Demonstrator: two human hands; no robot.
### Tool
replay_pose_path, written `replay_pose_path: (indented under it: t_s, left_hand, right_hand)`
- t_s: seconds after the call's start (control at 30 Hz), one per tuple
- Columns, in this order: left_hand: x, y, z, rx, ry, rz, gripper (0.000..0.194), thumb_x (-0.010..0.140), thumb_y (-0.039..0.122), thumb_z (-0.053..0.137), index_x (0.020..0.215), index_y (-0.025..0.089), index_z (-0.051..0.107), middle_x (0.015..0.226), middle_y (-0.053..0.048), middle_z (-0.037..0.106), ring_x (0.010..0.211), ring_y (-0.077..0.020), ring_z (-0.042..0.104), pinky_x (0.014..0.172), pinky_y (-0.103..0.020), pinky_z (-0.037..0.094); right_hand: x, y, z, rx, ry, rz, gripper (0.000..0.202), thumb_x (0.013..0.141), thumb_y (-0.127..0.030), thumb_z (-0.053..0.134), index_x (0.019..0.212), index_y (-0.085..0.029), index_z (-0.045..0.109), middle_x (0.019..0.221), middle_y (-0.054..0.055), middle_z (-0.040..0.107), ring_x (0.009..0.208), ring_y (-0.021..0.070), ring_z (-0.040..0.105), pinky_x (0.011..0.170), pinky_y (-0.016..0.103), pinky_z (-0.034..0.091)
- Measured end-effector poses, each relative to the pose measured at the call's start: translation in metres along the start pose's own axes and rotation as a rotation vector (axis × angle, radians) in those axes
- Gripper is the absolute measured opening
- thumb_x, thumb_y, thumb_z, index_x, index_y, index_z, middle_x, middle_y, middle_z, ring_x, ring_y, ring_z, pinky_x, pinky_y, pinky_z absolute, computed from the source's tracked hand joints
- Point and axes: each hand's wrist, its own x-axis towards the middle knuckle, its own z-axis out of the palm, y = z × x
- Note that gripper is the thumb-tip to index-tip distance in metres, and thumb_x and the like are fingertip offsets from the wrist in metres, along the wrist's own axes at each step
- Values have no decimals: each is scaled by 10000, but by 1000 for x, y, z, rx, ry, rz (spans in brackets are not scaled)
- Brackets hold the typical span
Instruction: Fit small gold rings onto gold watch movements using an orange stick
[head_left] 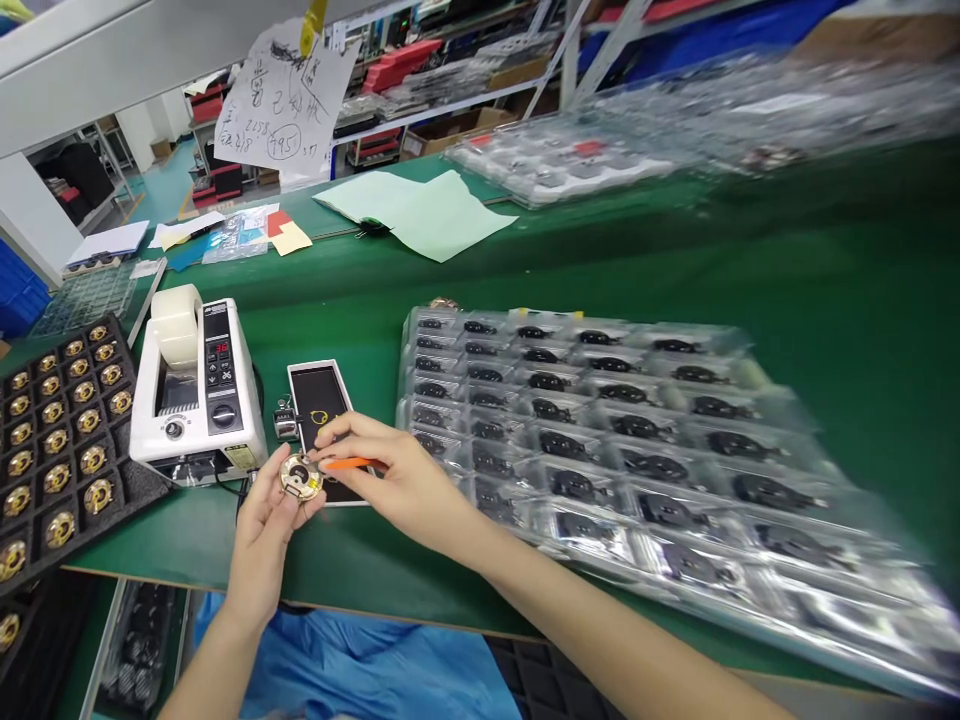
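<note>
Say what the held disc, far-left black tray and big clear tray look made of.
Disc: probably metal, polished, going by its gold shine. Black tray: likely foam, matte, with a grainy edge. Clear tray: probably thin plastic, glossy, see-through with bright glare.

An assembly workshop, this: green workbench [367, 575], tape dispenser [225, 350], black tray [142, 482] of gold-coloured parts [60, 530], clear trays [787, 400] stacked up, and behind, probably stock shelves [450, 108].

The green workbench [780, 250] spans the view from 9 o'clock to 3 o'clock. Storage shelving [450, 108] stands behind it at 12 o'clock. A white beam [135, 62] crosses at 10 o'clock, above the blue-green floor [169, 183].
</note>
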Motion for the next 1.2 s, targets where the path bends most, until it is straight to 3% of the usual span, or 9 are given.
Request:
replay_pose_path:
  t_s: [0.13,0.23,0.37,0.63,0.73,0.83,0.93,1.0,1.2]
  left_hand:
    - [3,0,3,82,63,76,472,788,375,758,1239,272,668,1228,-59,701,1152,-246,640,977,-352,527]
    - [7,0,9,179,85,149,305,727,349,805,997,214,763,1087,-67,748,1051,-226,680,931,-319,537]
    - [14,-3,18,214,175,234,177,690,310,821,755,171,732,835,-52,758,843,-189,707,797,-282,557]
    - [16,-7,21,96,214,213,261,685,372,837,693,171,671,714,5,709,720,-106,654,733,-197,519]
    - [13,-7,19,105,153,199,238,718,360,822,718,172,676,729,6,705,745,-104,656,791,-206,523]
    - [10,-6,16,95,69,182,206,768,339,789,889,194,708,964,-33,742,921,-150,687,896,-262,527]
    - [8,-6,14,36,-9,141,405,820,338,742,1203,252,642,1268,-77,674,1170,-227,631,982,-337,515]
    - [8,-7,13,16,-48,108,499,846,340,713,1318,265,570,1343,-95,632,1252,-259,580,1016,-368,500]
    - [7,-11,12,42,-74,64,491,866,348,689,1329,230,576,1368,-118,613,1298,-302,537,1064,-420,467]
  right_hand:
    - [5,8,1,76,26,51,178,872,-239,590,773,-192,730,883,61,636,800,169,621,700,288,506]
    - [1,9,3,105,15,47,171,869,-220,589,765,-190,721,889,60,636,826,171,622,721,285,507]
    - [-6,8,8,70,21,21,182,858,-148,564,762,-195,711,867,49,642,812,163,620,717,273,505]
    - [-10,10,9,62,128,-10,119,841,-183,625,779,-203,725,834,43,651,774,161,625,692,276,496]
    - [-9,7,7,84,127,-5,142,852,-194,609,757,-200,714,810,38,638,743,151,603,668,271,480]
    - [-7,5,3,99,155,49,169,861,-241,598,738,-198,705,800,32,602,677,133,548,599,263,439]
    - [-6,5,0,108,159,116,175,841,-288,619,722,-201,712,816,33,579,665,131,516,591,268,421]
    - [-5,5,0,119,146,146,150,811,-286,644,710,-202,717,840,37,583,684,135,515,615,276,428]
    - [-4,5,5,166,140,206,119,742,-254,662,643,-192,683,836,31,570,700,134,504,644,278,430]
